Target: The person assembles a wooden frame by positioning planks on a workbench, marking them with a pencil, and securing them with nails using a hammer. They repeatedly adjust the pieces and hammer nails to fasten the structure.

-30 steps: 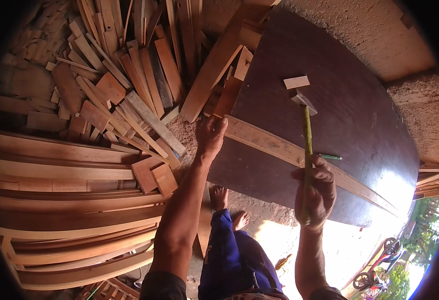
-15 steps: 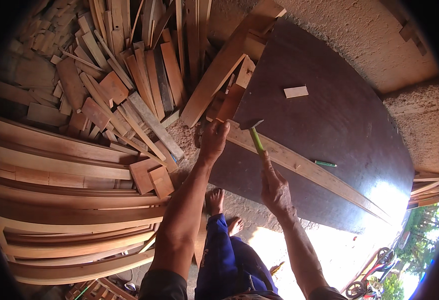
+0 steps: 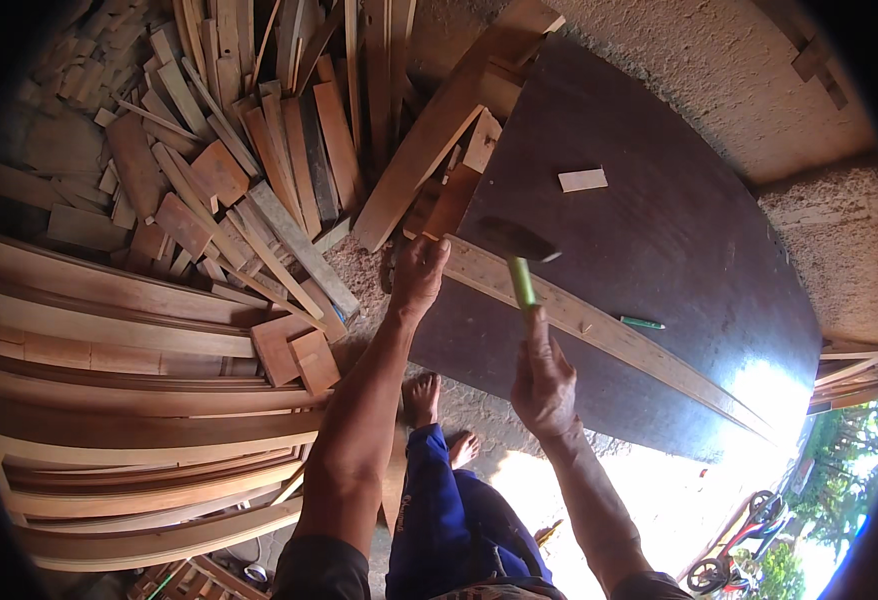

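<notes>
My left hand (image 3: 419, 275) is closed around the near-left end of a long light wooden strip (image 3: 619, 343), thumb on top. The strip lies lengthwise across a large dark brown board (image 3: 649, 230). A hammer (image 3: 523, 284) with a green handle is in my right hand (image 3: 545, 388), its fingers wrapped round the grip. The dark hammer head, smeared by motion, is above the strip, to the right of my left hand. A small wooden peg (image 3: 586, 327) stands up from the strip.
On the board lie a pale wood offcut (image 3: 583, 180) and a green pen-like object (image 3: 643, 322). Loose wood scraps (image 3: 219, 175) pile up at the far left. Long curved timbers (image 3: 139, 400) are stacked to my left. A motorbike (image 3: 739, 545) stands at lower right.
The hammer head has swung up and a little right, away from the strip, and looks larger and blurred. My left hand stays at the strip's end. The whole view has shifted slightly.
</notes>
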The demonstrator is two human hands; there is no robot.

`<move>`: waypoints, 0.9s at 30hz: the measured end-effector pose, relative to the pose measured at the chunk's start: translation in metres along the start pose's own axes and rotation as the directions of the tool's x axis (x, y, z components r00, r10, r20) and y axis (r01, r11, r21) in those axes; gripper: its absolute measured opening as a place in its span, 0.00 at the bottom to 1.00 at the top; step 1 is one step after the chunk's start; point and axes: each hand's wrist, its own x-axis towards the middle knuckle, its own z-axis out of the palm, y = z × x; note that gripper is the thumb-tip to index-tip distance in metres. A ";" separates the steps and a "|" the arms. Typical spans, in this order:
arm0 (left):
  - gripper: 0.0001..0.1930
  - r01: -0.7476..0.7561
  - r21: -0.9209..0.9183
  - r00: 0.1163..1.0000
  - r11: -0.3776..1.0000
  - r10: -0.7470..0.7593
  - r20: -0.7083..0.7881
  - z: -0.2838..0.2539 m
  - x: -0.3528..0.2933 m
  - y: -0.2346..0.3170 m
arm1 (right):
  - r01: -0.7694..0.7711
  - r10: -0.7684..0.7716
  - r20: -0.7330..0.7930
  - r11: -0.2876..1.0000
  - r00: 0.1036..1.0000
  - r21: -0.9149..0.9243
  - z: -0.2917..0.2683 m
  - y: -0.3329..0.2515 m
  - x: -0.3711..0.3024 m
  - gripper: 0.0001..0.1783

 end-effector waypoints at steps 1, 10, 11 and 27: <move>0.16 -0.033 0.044 0.999 0.998 0.033 -0.013 0.002 0.000 0.001 | -0.035 0.036 0.043 0.999 0.998 -0.009 0.008 0.009 -0.002 0.43; 0.16 -0.001 0.084 1.000 0.996 0.002 -0.013 0.002 -0.001 0.011 | 0.003 -0.004 -0.024 1.000 1.000 -0.025 0.016 0.016 -0.002 0.40; 0.15 -0.026 0.112 0.999 0.993 0.028 -0.020 0.003 -0.001 0.011 | -0.063 0.067 0.068 0.996 0.995 -0.055 0.016 0.019 0.005 0.40; 0.16 0.023 0.351 0.999 0.936 -0.013 -0.029 -0.008 0.010 -0.002 | -0.137 0.134 0.150 0.991 0.980 0.008 0.027 0.026 -0.001 0.44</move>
